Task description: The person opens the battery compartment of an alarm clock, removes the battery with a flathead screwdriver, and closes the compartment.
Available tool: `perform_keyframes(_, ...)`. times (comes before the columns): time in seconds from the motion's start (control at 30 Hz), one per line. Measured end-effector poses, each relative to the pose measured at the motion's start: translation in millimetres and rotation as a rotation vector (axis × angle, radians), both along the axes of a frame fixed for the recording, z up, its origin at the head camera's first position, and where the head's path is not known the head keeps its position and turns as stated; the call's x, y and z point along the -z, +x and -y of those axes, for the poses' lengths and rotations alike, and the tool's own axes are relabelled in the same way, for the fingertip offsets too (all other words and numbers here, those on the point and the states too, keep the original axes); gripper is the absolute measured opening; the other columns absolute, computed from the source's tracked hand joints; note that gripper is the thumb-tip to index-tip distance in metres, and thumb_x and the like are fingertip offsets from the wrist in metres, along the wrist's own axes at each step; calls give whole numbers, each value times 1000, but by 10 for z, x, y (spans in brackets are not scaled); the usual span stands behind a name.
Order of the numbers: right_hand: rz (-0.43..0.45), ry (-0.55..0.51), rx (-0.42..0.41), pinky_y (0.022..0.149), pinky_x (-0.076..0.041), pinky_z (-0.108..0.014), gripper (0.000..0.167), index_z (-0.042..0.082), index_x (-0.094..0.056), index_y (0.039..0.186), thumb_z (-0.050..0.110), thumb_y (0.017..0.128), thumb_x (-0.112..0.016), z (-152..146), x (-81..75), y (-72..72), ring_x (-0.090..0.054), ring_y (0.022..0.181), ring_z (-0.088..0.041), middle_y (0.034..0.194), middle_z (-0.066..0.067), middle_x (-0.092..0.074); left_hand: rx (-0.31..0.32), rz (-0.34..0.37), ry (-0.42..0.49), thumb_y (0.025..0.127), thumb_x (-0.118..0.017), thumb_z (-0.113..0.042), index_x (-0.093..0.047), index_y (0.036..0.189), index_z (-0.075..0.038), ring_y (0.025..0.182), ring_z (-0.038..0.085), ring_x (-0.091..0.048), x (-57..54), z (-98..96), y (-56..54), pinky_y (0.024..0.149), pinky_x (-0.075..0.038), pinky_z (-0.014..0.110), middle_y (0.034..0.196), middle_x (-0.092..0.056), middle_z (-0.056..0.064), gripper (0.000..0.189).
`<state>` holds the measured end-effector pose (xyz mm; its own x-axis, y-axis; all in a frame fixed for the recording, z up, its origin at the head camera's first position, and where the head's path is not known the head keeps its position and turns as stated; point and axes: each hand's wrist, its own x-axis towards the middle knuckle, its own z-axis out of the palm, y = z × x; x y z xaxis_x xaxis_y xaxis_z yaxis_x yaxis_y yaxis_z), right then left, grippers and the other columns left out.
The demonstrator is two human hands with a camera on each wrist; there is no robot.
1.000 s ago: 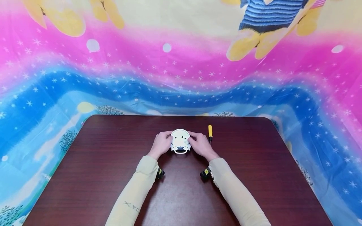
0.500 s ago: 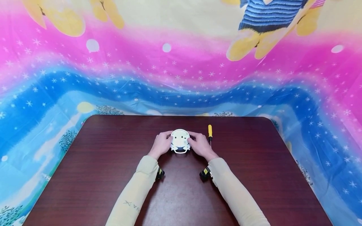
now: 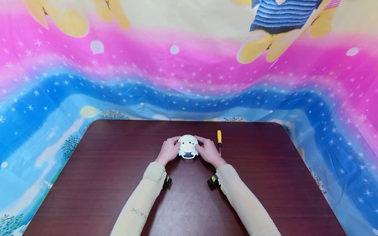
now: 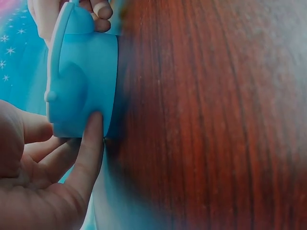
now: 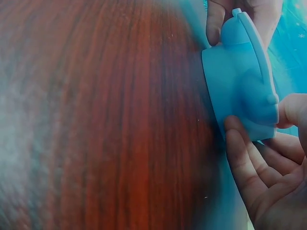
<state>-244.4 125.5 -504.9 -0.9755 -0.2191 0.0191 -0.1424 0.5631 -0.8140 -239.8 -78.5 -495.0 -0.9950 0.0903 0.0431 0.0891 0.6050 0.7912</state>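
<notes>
A round blue case (image 3: 186, 147) with a white face-like top and a looped white handle is near the far middle of the table. In the left wrist view the deep blue wall of the case (image 4: 91, 81) shows side-on, close to the tabletop; whether it touches cannot be told. My left hand (image 3: 169, 150) grips its left side, thumb at the top rim and fingers along the wall. On the opposite side my right hand (image 3: 209, 151) holds it likewise, as the right wrist view of the case (image 5: 235, 81) shows. The exact kind of case is unclear.
A yellow-handled screwdriver (image 3: 219, 137) lies just right of my right hand, its shaft pointing toward me. The dark red-brown table (image 3: 118, 157) has rounded far corners. Behind it hangs a colourful printed cloth (image 3: 189, 72).
The case has tilted slightly, its handle now a little higher in the head view. My right hand and forearm have shifted slightly left; the left hand stays nearly in place.
</notes>
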Motion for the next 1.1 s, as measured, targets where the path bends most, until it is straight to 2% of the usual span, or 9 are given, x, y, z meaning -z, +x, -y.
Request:
perform_keyframes(0.23, -2, -9, 21, 55, -42, -29, 50, 9, -57, 147, 12, 97, -58, 30, -4, 23, -48, 50, -17, 61, -3, -58, -8, 8, 52, 103, -57, -12, -62, 139, -2, 115, 27, -64, 45, 24, -8, 99, -48, 41, 127, -68, 14, 38)
perform_keyframes(0.4, 3, -8, 41, 56, -43, -29, 49, 9, -58, 146, 12, 97, -58, 44, -13, 36, -49, 52, -17, 73, -4, -65, 0, -5, 108, 101, -63, -20, -56, 145, -2, 118, 29, -63, 46, 60, -7, 100, -48, 43, 132, -65, 16, 48)
perform_keyframes(0.5, 1, -19, 48, 57, -45, -29, 47, 8, -59, 145, 12, 98, -59, 42, -21, 35, -52, 54, -17, 88, -5, -70, 44, -26, 99, 98, -69, -30, -53, 148, -3, 129, 28, -55, 22, 76, -11, 106, -43, 44, 141, -60, 14, 59)
perform_keyframes(0.63, 0, -20, 41, 57, -47, -29, 47, 8, -59, 145, 12, 98, -60, 34, -23, 26, -55, 55, -18, 98, -5, -72, 131, -23, 66, 88, -79, -44, -47, 153, -5, 139, 23, -45, -6, 80, -3, 111, -38, 41, 153, -49, 7, 82)
perform_keyframes(0.73, 3, -17, 33, 56, -46, -29, 47, 8, -58, 146, 12, 99, -60, 31, -22, 25, -55, 54, -19, 94, -5, -72, 193, -5, 48, 79, -86, -49, -42, 156, -6, 138, 20, -45, -15, 78, 16, 110, -39, 39, 156, -45, 4, 98)
perform_keyframes(0.9, 4, -14, 28, 58, -47, -31, 47, 9, -57, 147, 14, 101, -59, 32, -22, 28, -55, 54, -20, 95, -4, -72, 269, -6, 7, 69, -95, -45, -36, 158, -5, 144, 20, -38, -3, 76, 41, 113, -36, 37, 161, -37, 7, 114)
perform_keyframes(1.1, 4, -12, 30, 59, -47, -30, 46, 9, -56, 147, 15, 102, -58, 34, -7, 30, -55, 54, -20, 90, -3, -70, 308, -38, -39, 68, -97, -37, -32, 159, -2, 147, 22, -31, 23, 68, 52, 115, -33, 38, 164, -31, 12, 116)
